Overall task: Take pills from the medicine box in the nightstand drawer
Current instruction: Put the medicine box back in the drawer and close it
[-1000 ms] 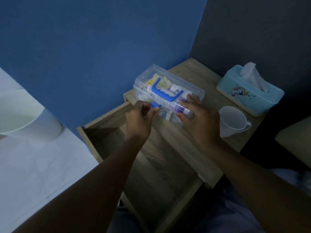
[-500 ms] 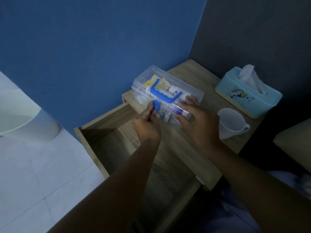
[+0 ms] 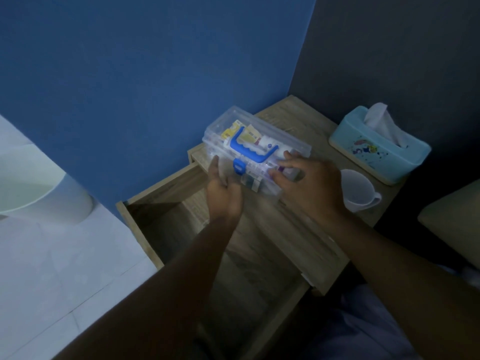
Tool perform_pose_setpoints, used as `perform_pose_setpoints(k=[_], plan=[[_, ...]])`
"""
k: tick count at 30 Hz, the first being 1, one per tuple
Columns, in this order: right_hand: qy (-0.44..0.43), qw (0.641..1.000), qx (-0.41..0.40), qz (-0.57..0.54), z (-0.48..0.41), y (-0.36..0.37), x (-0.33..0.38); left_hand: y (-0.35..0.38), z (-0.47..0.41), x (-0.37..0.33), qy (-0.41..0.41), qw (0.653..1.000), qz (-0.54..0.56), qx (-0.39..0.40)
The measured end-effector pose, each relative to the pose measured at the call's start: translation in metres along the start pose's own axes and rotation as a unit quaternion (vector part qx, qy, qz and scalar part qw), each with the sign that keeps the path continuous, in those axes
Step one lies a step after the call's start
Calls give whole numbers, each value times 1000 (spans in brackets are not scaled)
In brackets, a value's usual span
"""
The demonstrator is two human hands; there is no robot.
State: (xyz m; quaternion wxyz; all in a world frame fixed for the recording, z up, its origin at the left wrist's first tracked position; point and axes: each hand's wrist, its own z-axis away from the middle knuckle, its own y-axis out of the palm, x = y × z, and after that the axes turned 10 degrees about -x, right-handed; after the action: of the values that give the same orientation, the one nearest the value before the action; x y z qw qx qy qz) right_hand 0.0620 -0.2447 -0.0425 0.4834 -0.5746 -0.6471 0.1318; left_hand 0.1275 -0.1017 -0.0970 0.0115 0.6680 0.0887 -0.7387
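Observation:
The medicine box (image 3: 281, 137) is clear plastic with a blue handle (image 3: 249, 149) and a blue latch (image 3: 239, 167). It stands on the wooden nightstand top (image 3: 293, 229) near the blue wall, lid down, with packets and tubes visible inside. My left hand (image 3: 223, 190) grips the box's left front corner, fingers along its side, just left of the latch. My right hand (image 3: 311, 185) rests on the right front of the box, fingertips pressed on the lid edge. The drawer (image 3: 166, 224) below is pulled out, and its dark inside looks bare.
A light blue tissue box (image 3: 376, 152) sits at the back right of the nightstand, with a white cup (image 3: 359, 193) in front of it beside my right wrist. A white bin (image 3: 39, 193) stands on the pale floor at the left. A beige cushion (image 3: 454, 216) is at the right edge.
My left hand let go of the blue latch and shifted left to the box's corner. The latch now shows uncovered. My right hand stayed on the box's right front.

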Motion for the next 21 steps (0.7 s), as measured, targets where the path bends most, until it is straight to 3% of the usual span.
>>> perform_pose_setpoints(k=[5, 8, 11, 17, 21], plan=[[153, 986, -26, -61, -32, 3, 1, -8, -57, -30, 23, 997, -54, -46], [255, 966, 46, -17, -51, 15, -7, -3, -88, -44, 27, 991, -121, -48], [338, 934, 119, -1, -60, 24, -12, 4, -106, -51, -9, 978, -210, 14], [385, 914, 121, -49, -67, 19, -15, -3, -113, -60, -59, 982, -177, 32], [387, 910, 83, -119, -55, 2, -4, -24, -100, -78, -30, 985, -167, 26]])
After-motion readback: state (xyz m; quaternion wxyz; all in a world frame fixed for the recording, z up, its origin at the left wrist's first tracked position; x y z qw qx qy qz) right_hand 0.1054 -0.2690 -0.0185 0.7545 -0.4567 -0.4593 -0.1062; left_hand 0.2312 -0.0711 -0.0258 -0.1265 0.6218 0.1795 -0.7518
